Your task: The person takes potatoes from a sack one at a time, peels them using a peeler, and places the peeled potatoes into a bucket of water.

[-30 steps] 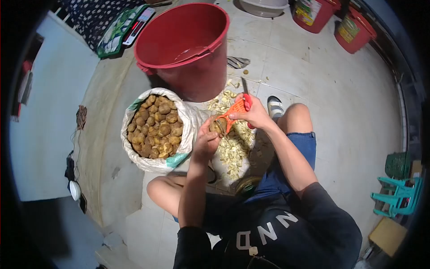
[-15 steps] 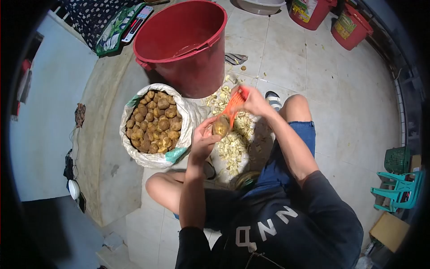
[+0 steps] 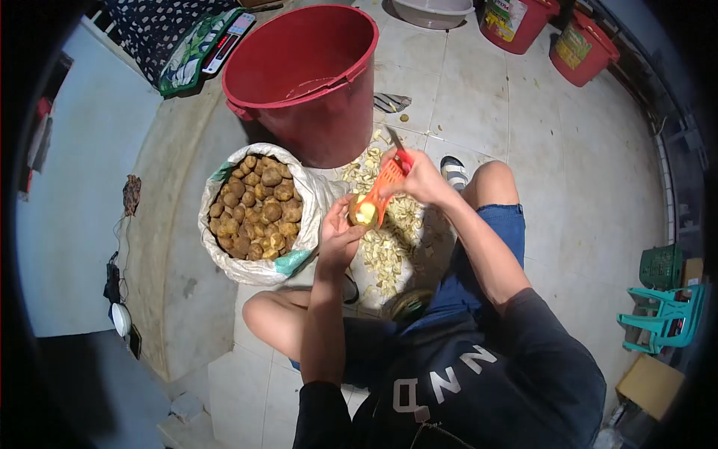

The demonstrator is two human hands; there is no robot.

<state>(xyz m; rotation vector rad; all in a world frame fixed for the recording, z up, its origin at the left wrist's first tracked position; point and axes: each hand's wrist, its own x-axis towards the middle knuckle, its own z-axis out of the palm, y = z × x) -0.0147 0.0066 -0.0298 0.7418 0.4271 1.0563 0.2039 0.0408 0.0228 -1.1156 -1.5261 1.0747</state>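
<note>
My left hand (image 3: 340, 230) is closed round a potato (image 3: 364, 215), whose upper side shows a pale yellow peeled patch. An orange peeler (image 3: 388, 181) is in my right hand (image 3: 421, 179), its head against the potato's right side. A knife with a red handle and dark blade (image 3: 396, 139) is also in the right hand, blade pointing away from me. Pale peelings (image 3: 385, 258) lie scattered on the floor beneath my hands. To the left stands an open white sack (image 3: 321, 196) full of unpeeled potatoes (image 3: 262, 209).
A large red tub (image 3: 321, 127) stands behind the sack. At the back are a grey basin (image 3: 434, 13) and two red buckets (image 3: 516, 22). A scale (image 3: 228, 43) is at the upper left. Teal stools (image 3: 658, 322) and a green basket (image 3: 660, 267) are at the right.
The potato, brown on its visible side before, now shows a yellow peeled patch. My right hand moved the peeler over it. The view has shifted slightly.
</note>
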